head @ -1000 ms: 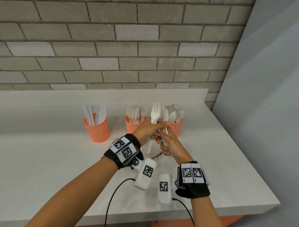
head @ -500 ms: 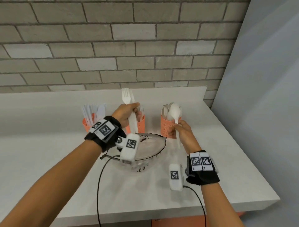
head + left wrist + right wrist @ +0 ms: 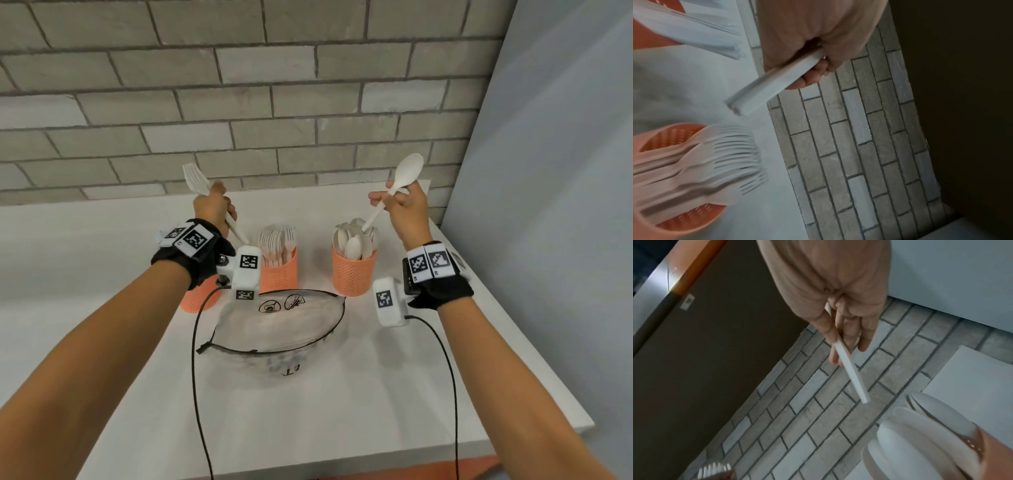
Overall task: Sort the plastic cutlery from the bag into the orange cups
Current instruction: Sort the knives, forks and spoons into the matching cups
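Observation:
My left hand (image 3: 215, 205) grips white forks (image 3: 196, 179) by the handle (image 3: 764, 86), tines up, above and left of the orange fork cup (image 3: 278, 270). My right hand (image 3: 404, 205) pinches a white spoon (image 3: 407, 170) by its handle (image 3: 849, 368), bowl up, its handle end just over the orange spoon cup (image 3: 353, 272). A third orange cup (image 3: 197, 298) stands half hidden behind my left wrist; in the left wrist view it holds white knives (image 3: 694, 29). The clear plastic bag (image 3: 281, 325) lies open in front of the cups.
The white table (image 3: 308, 411) ends at a front edge and a right edge near a grey wall panel (image 3: 548, 205). A brick wall (image 3: 239, 102) stands behind the cups. Black cables (image 3: 195, 359) run from both wrist cameras over the table.
Both hands have risen and spread apart from above the bag, the left carrying the forks up and left, the right carrying the spoon up over the spoon cup.

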